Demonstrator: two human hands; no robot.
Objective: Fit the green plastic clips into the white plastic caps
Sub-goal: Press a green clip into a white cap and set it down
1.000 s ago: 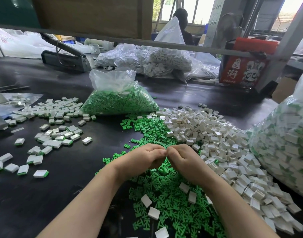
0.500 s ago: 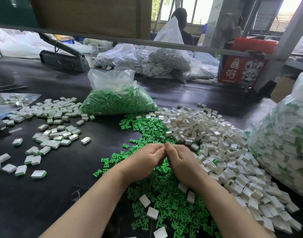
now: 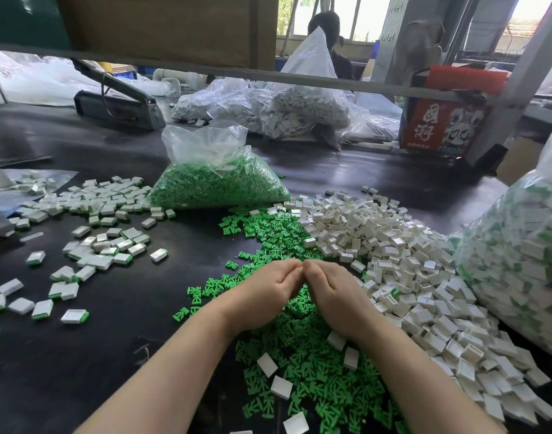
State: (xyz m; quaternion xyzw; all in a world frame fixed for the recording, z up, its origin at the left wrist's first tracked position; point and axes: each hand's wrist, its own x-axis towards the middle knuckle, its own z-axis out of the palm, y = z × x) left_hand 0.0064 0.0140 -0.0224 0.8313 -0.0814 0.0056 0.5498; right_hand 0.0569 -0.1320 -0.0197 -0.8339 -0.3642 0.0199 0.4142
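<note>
I'm holding my left hand (image 3: 263,291) and right hand (image 3: 334,292) fingertip to fingertip, fingers curled over the green clips (image 3: 303,364), contents hidden.

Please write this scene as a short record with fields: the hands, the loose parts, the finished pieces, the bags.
hands: left hand and right hand meet at the fingertips, fingers curled; what they hold is hidden
loose green clips: pile under the hands
white caps: pile to the right
assembled pieces: scattered on the left
bag of green clips: behind the piles
bag of assembled pieces: far right
</note>
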